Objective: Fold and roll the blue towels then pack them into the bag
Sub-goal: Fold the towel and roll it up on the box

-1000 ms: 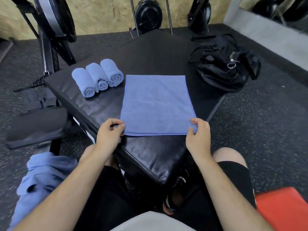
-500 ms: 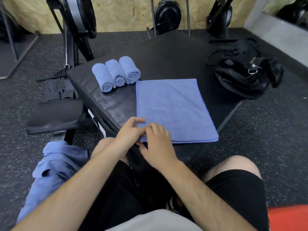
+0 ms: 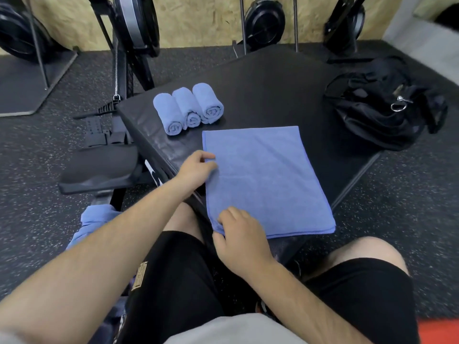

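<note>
A flat blue towel (image 3: 265, 180) lies spread on the black padded box (image 3: 270, 90). My left hand (image 3: 196, 167) pinches the towel's left edge about halfway up. My right hand (image 3: 238, 232) grips the near left corner of the same towel. Three rolled blue towels (image 3: 187, 108) lie side by side at the box's left corner. The black bag (image 3: 382, 108) sits slumped at the box's right corner, apart from both hands.
More loose blue towels (image 3: 92, 224) lie heaped on the floor at my left. A rowing machine seat and rail (image 3: 99, 167) stand left of the box. Exercise machines line the back wall. A red pad (image 3: 439, 331) shows at the lower right.
My right hand left the towel's near right corner and crossed to its near left corner. My left hand slid up along the left edge. The camera shifted left.
</note>
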